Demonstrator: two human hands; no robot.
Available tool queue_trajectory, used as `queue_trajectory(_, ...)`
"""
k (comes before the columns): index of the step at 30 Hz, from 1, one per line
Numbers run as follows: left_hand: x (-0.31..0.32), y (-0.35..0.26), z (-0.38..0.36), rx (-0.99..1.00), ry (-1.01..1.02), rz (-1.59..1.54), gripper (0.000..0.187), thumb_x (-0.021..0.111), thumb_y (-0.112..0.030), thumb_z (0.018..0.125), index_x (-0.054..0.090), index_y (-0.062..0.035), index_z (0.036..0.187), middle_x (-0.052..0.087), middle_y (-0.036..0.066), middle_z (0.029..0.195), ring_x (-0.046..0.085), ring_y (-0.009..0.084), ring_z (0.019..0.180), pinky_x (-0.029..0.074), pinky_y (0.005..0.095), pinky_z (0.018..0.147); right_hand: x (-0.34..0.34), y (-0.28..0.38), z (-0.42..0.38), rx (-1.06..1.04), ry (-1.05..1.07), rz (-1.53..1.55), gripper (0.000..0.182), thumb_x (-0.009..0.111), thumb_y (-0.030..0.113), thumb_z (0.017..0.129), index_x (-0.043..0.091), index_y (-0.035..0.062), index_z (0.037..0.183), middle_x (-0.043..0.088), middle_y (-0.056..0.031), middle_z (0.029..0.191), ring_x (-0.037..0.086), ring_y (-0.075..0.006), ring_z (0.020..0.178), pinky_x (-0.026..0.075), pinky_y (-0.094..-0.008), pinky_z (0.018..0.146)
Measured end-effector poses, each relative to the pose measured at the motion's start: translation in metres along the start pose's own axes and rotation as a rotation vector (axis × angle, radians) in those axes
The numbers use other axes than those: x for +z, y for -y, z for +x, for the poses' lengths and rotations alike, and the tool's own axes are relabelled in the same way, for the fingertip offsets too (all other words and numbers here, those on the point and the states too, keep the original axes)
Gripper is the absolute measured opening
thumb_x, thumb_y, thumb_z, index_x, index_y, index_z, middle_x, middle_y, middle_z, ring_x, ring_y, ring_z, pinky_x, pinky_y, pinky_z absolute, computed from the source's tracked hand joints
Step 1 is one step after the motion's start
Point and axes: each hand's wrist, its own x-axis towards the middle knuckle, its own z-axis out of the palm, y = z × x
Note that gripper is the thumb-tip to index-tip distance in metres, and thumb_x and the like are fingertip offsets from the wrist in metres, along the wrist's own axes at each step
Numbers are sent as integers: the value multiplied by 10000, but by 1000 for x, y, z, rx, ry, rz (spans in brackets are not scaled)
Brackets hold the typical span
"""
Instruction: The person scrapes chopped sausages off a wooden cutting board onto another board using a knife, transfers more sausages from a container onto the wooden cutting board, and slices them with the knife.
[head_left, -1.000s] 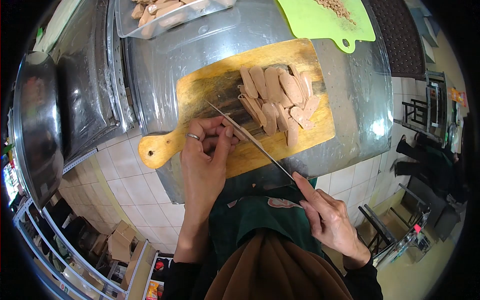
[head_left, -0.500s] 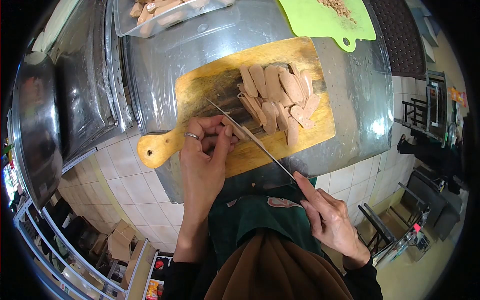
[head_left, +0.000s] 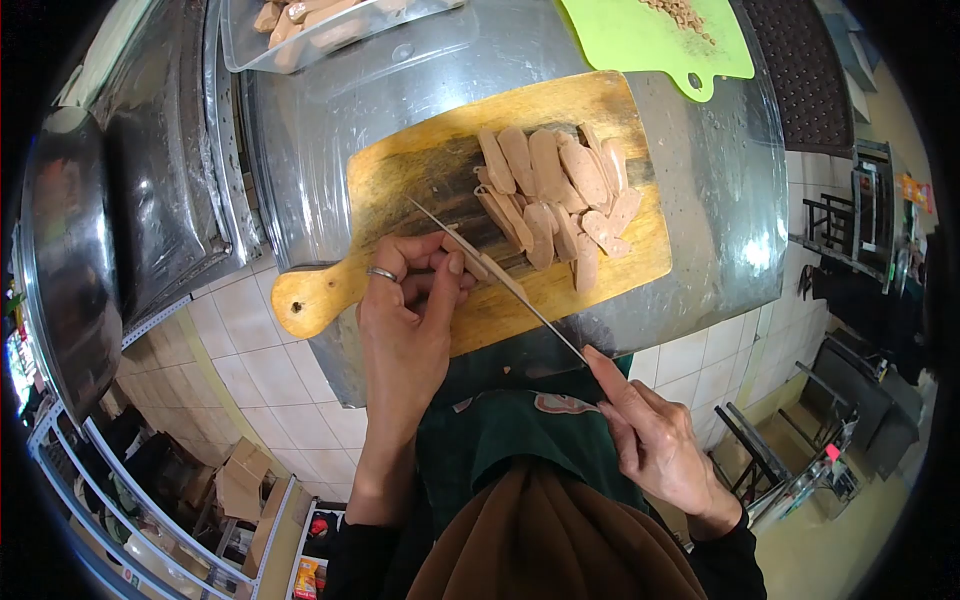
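Note:
My left hand [head_left: 415, 300] has its fingers curled and pinches a pale brown sausage piece [head_left: 487, 268] near the lower edge of the wooden board [head_left: 400, 180]. In my right hand [head_left: 655, 435] is a knife [head_left: 550, 325], the index finger stretched along it near the handle. The thin blade slants up and left across the board and lies against the sausage piece. Several sliced sausage pieces [head_left: 550, 170] are heaped on the right half of the board. My fingers partly cover the held piece.
A clear plastic container [head_left: 245, 55] of sausages stands at the top left. At the top right a green cutting board [head_left: 660, 45] bears small brown bits. The metal table [head_left: 710, 230] ends just below the wooden board. Chairs stand on the floor at the right.
The knife tip has shifted slightly left, and the held sausage piece shows a little more beside the blade. Both hands keep nearly the same place.

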Motion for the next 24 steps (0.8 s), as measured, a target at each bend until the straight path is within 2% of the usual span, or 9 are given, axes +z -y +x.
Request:
queue_trajectory(3,0,-1,-1,-3,2,11,163,626,-101,993,563,4,1101,653,47,949,643,89,831,538,228,757,2,0,2,6,-2,29,700,596,-77,873,405,127,1514,552,-136,710,593,-296,580,521,-438,536)
queue_trajectory(7,-1,0,-1,-4,8,27,161,619,-96,995,562,9,1102,653,52,954,651,97,840,542,234,767,14,-5,18,-114,-76,58,685,606,-60,886,400,113,1515,554,-154,707,593,-300,588,519,-434,538)
queue_trajectory(11,3,-2,-2,6,-38,15,139,605,-31,984,560,36,1097,649,78,883,669,117,804,544,251,729,20,-6,34,-127,-56,45,689,613,-58,889,387,102,1520,557,-166,720,590,-304,590,522,-425,546)
queue_trajectory(15,3,1,-2,35,-36,39,149,607,-14,975,557,41,1105,652,84,876,675,123,799,545,254,720,14,0,28,-85,-9,54,705,613,-72,880,377,95,1524,572,-170,759,588,-319,595,525,-425,558)
queue_trajectory(18,2,1,-3,31,-45,42,154,607,-10,974,557,43,1110,650,82,873,675,124,799,544,254,712,14,-3,20,-121,-54,61,713,614,-80,874,376,92,1524,583,-176,787,593,-328,603,523,-432,564)
queue_trajectory(24,4,-2,-4,19,-53,71,157,610,-24,979,561,38,1115,647,70,887,670,117,809,537,240,693,22,-3,42,-107,-37,98,696,606,-69,887,376,93,1523,575,-161,735,583,-330,576,520,-437,566)
